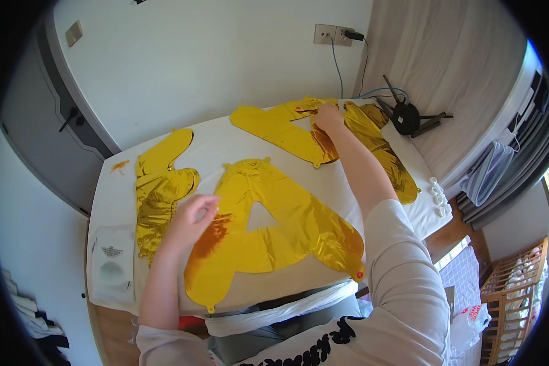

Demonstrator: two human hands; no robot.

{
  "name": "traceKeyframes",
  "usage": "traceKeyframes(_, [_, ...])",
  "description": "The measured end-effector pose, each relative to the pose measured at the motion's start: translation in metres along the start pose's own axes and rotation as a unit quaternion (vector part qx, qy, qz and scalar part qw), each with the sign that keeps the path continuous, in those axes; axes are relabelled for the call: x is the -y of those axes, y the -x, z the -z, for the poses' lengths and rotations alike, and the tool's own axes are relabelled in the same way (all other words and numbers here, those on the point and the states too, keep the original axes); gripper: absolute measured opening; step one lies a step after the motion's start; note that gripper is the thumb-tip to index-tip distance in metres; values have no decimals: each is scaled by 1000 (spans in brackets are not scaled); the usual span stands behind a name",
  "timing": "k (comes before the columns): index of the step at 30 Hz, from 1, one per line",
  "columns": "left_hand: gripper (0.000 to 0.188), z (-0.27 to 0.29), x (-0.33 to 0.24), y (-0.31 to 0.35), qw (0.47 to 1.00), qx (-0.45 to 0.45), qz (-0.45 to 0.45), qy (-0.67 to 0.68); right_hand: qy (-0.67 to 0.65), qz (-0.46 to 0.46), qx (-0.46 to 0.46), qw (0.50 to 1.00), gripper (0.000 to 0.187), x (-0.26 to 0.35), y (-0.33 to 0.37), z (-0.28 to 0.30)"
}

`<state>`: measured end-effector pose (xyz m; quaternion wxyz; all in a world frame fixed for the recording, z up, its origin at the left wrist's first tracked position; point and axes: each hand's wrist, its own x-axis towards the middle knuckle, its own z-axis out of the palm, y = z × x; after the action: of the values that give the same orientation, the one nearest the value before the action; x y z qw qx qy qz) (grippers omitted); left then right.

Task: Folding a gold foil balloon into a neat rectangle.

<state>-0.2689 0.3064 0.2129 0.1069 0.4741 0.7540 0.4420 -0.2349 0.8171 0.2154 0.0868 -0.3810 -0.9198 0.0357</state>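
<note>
Several flat gold foil balloons lie on a white-covered table. The nearest, a letter-A-shaped balloon [280, 201], has a triangular hole in its middle and a small red dot at its right foot. My left hand [195, 213] hovers at its left edge, fingers loosely curled and apart, holding nothing. My right arm is stretched to the far side, where my right hand [329, 117] is closed on the upper right part of an angular gold foil balloon [268, 125]. Its fingertips are partly hidden. A crumpled, curved foil balloon [165, 183] lies at left, and a long foil balloon [381, 143] at far right.
A black router [404, 118] with antennas stands at the far right corner. White ribbon rolls [438, 196] line the right edge. A clear plastic packet [111, 262] lies at the near left, with a small orange scrap [119, 166] behind it. A wall rises behind the table.
</note>
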Motion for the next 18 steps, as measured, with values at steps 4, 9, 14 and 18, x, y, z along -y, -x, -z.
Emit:
traceKeyframes(4, [27, -11, -22, 9, 998, 62, 9, -30, 42, 36, -109, 992, 58, 8, 13, -10])
traceKeyframes(9, [27, -6, -32, 12, 996, 66, 0, -58, 43, 17, -108, 993, 65, 18, 3, -3])
traceKeyframes(14, [26, -7, -19, 0, 997, 27, -22, -66, -20, 32, -66, 997, 60, -7, -13, -20])
traceKeyframes(18, [27, 2, -6, 9, 998, 6, 2, -70, -28, 44, -48, 998, 63, 11, 8, -30])
